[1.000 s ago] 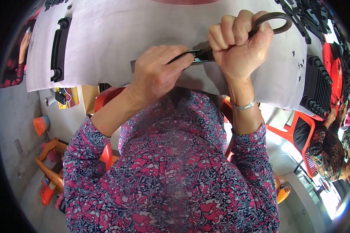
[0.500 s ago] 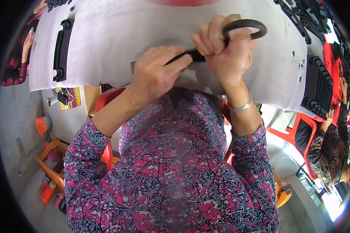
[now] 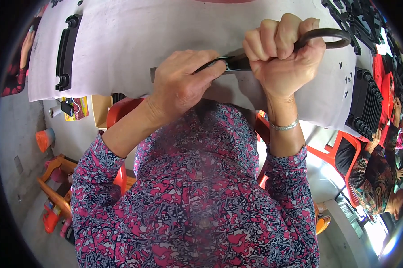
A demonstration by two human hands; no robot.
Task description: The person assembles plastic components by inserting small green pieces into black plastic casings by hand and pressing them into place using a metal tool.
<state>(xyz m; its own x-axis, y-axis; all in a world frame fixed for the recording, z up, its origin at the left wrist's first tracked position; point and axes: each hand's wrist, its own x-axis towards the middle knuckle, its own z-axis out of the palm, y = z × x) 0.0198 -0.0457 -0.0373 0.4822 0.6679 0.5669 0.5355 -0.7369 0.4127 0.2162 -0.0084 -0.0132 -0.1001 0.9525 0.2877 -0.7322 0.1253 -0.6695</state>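
Observation:
My left hand point(image 3: 181, 82) is closed around a long black plastic part point(image 3: 239, 64), held low over the near edge of the table. One end of that part pokes out to the left of the hand. To the right, my right hand point(image 3: 284, 58) makes a fist around dark scissors point(image 3: 326, 32). One handle loop sticks out past the thumb; the rest of the handle is inside the fist. The blades run toward the black part and my left fingers, but where they meet it is hard to make out.
On the pale-covered table point(image 3: 121, 44), a black bracket-like part point(image 3: 67, 51) lies at left. A row of stacked black parts point(image 3: 367, 102) sits at the right edge, near small black scraps point(image 3: 349, 80). More black parts point(image 3: 362, 22) pile up far right. Another person point(image 3: 371, 178) sits at right.
My right hand has moved to the right with the scissors, away from my left hand. My left hand stays nearly in place on the black part.

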